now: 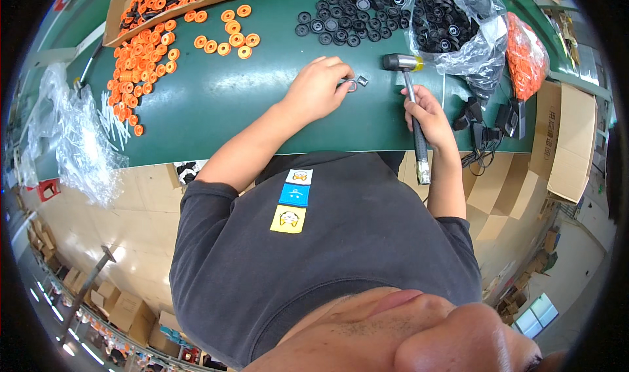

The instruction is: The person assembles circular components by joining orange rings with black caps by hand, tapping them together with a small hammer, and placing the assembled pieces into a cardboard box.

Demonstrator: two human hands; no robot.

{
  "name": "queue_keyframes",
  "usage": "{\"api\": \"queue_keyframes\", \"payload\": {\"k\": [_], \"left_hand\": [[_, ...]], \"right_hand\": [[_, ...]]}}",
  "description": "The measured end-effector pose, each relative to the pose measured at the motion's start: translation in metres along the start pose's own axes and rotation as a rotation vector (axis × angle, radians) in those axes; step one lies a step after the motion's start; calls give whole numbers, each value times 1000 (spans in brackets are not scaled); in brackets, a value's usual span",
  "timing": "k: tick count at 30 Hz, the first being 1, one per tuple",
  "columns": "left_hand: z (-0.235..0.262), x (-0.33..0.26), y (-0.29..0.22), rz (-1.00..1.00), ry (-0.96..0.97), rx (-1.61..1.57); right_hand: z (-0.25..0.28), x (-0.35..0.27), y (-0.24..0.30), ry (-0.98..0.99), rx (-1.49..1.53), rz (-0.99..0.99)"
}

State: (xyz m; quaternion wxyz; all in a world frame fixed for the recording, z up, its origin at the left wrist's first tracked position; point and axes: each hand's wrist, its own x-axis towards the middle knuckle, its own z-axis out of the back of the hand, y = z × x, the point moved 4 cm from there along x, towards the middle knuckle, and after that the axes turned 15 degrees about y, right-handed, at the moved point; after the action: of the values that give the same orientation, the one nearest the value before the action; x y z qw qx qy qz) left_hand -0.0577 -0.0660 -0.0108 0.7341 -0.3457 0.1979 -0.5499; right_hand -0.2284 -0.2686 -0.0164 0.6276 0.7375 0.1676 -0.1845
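Observation:
In my right hand [430, 117] is a hammer [409, 83], its fingers wrapped round the dark grip. The hammer's head is black with a yellow face and lies over the table toward the far side. My left hand [316, 87] is closed, thumb and fingers pinching the edge of a small round piece [352, 85] with a pale rim; the palm hides part of it. Just right of this piece lies a small dark square metal part [362, 81] on the green table [275, 57].
Orange round parts [134, 70] spread at the left, below a cardboard box [114, 28] filled with more. Black round parts [354, 18] lie at the far middle, beside a clear bag [452, 24] of them. A red-orange bag [524, 54] and black cables [485, 142] are at the right.

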Motion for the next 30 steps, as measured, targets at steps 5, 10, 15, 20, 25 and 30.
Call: {"api": "queue_keyframes", "payload": {"k": [5,10,15,20,25,30], "left_hand": [[9,3,6,113,-64,-189],[10,2,9,121,-94,-177],[10,2,9,119,-102,-183],[10,2,9,149,-98,-213],[14,1,15,158,-148,-219],[18,1,17,186,-181,-245]], "right_hand": [[-29,-18,0,-36,38,-43],[-56,-32,25,-134,-593,20],[-81,-28,38,-177,-982,276],[-82,-19,34,-124,-1081,85],[-85,-24,40,-188,-928,256],[-89,-18,37,-150,-969,255]]}}
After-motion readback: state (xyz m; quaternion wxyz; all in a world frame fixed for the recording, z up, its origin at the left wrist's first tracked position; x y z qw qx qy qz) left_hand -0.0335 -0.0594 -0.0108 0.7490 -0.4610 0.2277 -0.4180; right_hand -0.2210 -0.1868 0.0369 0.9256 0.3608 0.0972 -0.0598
